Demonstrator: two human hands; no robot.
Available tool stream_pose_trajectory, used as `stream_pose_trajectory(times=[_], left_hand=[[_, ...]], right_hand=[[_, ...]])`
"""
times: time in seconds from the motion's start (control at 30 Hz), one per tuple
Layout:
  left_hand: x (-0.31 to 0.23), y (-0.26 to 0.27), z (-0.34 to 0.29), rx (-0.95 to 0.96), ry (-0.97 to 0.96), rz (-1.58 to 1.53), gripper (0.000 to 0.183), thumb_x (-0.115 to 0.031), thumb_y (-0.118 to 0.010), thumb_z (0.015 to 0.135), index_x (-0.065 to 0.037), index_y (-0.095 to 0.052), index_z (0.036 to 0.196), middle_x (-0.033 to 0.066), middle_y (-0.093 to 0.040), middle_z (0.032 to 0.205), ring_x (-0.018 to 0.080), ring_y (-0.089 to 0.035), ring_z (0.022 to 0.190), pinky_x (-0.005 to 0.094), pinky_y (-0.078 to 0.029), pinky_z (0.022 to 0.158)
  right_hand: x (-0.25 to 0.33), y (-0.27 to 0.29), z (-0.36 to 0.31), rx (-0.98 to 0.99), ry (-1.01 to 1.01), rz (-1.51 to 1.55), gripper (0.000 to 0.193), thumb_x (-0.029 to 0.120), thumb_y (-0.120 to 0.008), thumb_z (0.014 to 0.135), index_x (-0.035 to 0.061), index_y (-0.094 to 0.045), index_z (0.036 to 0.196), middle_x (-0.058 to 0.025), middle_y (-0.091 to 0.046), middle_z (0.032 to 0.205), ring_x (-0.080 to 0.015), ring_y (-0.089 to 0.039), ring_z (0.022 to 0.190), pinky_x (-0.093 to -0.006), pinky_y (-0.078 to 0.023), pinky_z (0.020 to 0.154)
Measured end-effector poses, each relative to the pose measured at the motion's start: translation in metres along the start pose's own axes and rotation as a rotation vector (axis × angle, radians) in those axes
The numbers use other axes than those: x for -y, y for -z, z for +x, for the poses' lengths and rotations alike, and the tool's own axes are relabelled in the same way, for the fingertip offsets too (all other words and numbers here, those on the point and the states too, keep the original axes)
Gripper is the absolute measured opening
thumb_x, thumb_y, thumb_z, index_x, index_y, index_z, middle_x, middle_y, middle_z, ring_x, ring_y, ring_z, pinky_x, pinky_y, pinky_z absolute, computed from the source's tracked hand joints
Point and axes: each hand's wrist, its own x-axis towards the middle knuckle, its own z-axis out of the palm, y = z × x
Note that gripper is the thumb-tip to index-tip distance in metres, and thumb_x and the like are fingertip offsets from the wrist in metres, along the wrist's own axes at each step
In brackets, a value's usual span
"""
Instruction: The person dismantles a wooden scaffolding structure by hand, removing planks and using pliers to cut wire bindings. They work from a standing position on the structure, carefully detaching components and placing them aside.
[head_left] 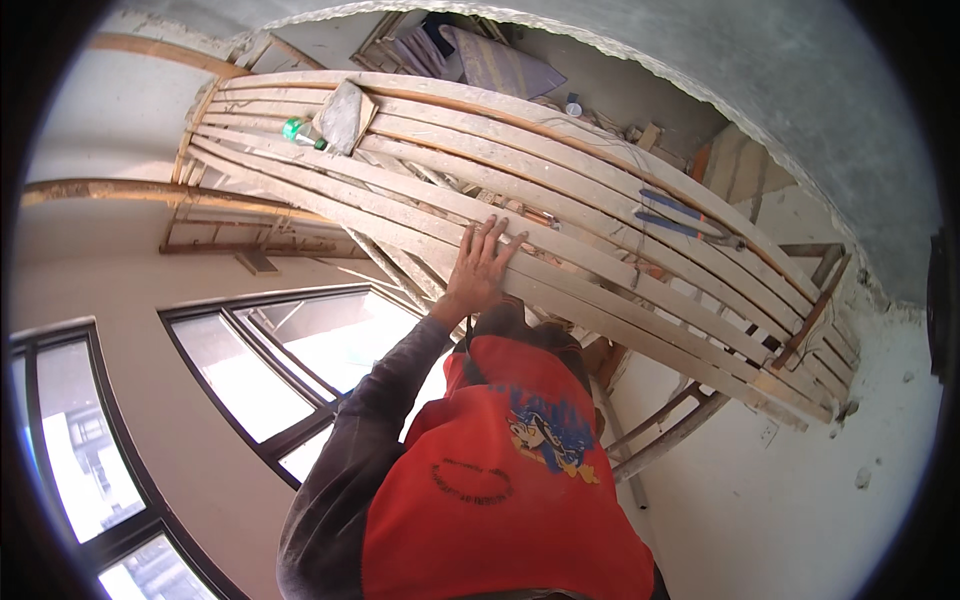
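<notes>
My left hand (pixel 481 264) lies with its fingers spread on the near slats of a raised wooden slat platform (pixel 440 205). Nothing is gripped in it. The arm comes up in a dark sleeve beside the red vest (pixel 490 470) that I wear. My right hand is out of sight. To the right of the left hand, a blue-handled tool (pixel 675 212) that looks like pliers rests across the slats. Toward the platform's left end are a green-capped clear bottle (pixel 303 132) and a flat grey slab (pixel 345 117).
Gaps run between the slats, with rubble and timber below. Thin wire (pixel 640 150) lies along the far side. A rough-edged concrete wall (pixel 830 100) curves around the far right. Dark-framed windows (pixel 290 350) stand at left, and a pole ladder or frame (pixel 670 425) leans below the platform.
</notes>
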Motion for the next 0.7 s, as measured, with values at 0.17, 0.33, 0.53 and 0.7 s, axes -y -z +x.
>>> stream_pose_trajectory(times=[0.17, 0.33, 0.53, 0.7], left_hand=[[0.001, 0.006, -0.001, 0.037, 0.029, 0.099, 0.096, -0.025, -0.075, 0.059, -0.024, -0.03, 0.143, 0.0135, -0.03, 0.144, 0.0299, -0.022, 0.138, 0.048, -0.014, 0.114], [0.011, 0.003, -0.007, 0.026, 0.018, -0.086, 0.087, -0.022, -0.068, 0.066, -0.023, -0.029, 0.144, 0.0121, -0.03, 0.145, 0.0269, -0.018, 0.14, 0.0461, -0.007, 0.116], [0.022, -0.009, -0.008, -0.016, -0.034, -0.044, 0.07, -0.025, -0.062, 0.078, -0.022, -0.034, 0.141, 0.0111, -0.027, 0.148, 0.0267, -0.016, 0.141, 0.0469, -0.003, 0.116], [0.036, -0.017, -0.014, -0.068, -0.1, -0.185, 0.072, -0.027, -0.067, 0.07, -0.013, -0.041, 0.136, 0.014, -0.03, 0.145, 0.0272, -0.019, 0.14, 0.0457, -0.008, 0.116]], right_hand=[[0.036, 0.016, 0.022, 0.069, 0.061, -0.053, 0.033, 0.031, -0.05, 0.089, 0.0029, -0.067, 0.09, -0.02, -0.065, 0.084, -0.0343, -0.065, 0.084, -0.0401, -0.051, 0.073], [0.073, 0.017, 0.038, 0.135, 0.134, -0.112, 0.033, 0.031, -0.05, 0.089, 0.0032, -0.068, 0.088, -0.0191, -0.065, 0.082, -0.0333, -0.065, 0.083, -0.0399, -0.051, 0.073], [0.12, 0.021, 0.023, 0.154, 0.115, -0.252, 0.033, 0.032, -0.05, 0.089, 0.0037, -0.068, 0.088, -0.0184, -0.065, 0.083, -0.0329, -0.065, 0.084, -0.04, -0.051, 0.073], [0.162, 0.005, 0.021, 0.189, 0.137, -0.364, 0.033, 0.032, -0.05, 0.089, 0.0042, -0.067, 0.089, -0.0179, -0.066, 0.084, -0.0326, -0.065, 0.085, -0.0401, -0.051, 0.074]])
